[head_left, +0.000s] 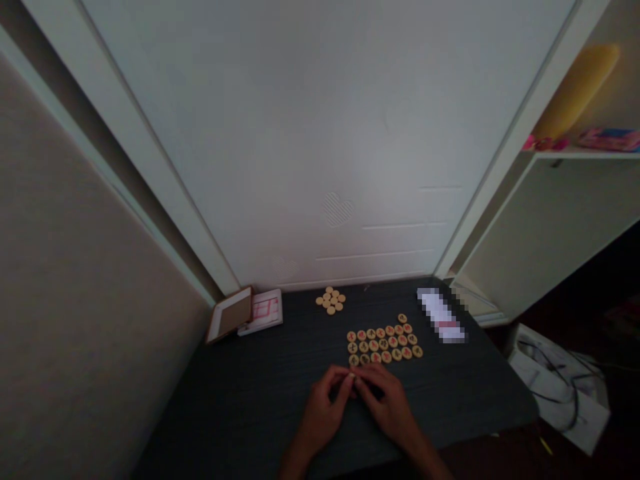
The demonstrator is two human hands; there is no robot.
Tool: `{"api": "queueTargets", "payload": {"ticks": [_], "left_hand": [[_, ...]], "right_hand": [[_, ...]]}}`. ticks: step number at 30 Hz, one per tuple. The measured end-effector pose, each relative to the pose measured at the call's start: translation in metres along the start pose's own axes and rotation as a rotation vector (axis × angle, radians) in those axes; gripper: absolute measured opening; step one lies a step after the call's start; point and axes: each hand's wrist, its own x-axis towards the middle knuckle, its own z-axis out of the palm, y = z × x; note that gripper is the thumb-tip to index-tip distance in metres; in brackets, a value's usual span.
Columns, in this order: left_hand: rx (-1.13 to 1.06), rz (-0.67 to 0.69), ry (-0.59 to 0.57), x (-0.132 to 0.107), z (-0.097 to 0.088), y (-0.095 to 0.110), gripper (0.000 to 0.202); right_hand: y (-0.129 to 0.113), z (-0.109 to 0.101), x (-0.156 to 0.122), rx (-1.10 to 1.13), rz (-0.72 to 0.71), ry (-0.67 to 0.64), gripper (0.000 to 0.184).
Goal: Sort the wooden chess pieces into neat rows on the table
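My left hand (324, 407) and my right hand (384, 397) meet at the fingertips over the dark table. Pinched between them is a small pale round piece, likely a Chinese chess piece (353, 375), mostly covered by the fingers. Just beyond lie three rows of wooden Chinese chess pieces (383, 345), face up with red and black characters. A single piece (403, 319) sits behind the right end of the rows. Farther back, a loose cluster of blank-looking round pieces (327, 297) lies near the white panel.
The dark table (240, 393) stands against a white panel (300, 133). A brown-edged open box (231, 315) and a white box with a red grid (265, 310) lie at back left. A pixelated white item (443, 317) is at right. On the floor, a white box (565, 393) holds cables.
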Motion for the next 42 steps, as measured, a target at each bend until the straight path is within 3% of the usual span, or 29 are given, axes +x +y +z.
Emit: {"api": "queueTargets", "payload": {"ticks": [12,20,32,35,39,42], "left_hand": [[0.022,0.001,-0.008,-0.004,0.002,0.005,0.022],[0.021,0.013,0.014,-0.002,0.004,0.005,0.020],[0.025,-0.018,0.060,-0.001,0.006,-0.005,0.018],[0.017,-0.049,0.063,0.000,0.005,-0.005,0.021],[0.026,-0.074,0.077,0.000,0.004,-0.003,0.025],[0.039,-0.074,0.083,0.000,0.004,-0.002,0.026]], "right_hand": [[0.000,-0.002,0.001,-0.003,0.049,0.003,0.025],[0.001,0.002,-0.003,0.029,0.193,0.079,0.022],[-0.001,0.002,-0.008,-0.086,0.049,0.016,0.020],[0.003,-0.016,-0.005,-0.146,-0.037,-0.035,0.023],[0.028,-0.072,0.020,-0.323,-0.035,0.185,0.028],[0.050,-0.112,0.043,-0.428,0.005,0.240,0.036]]}}
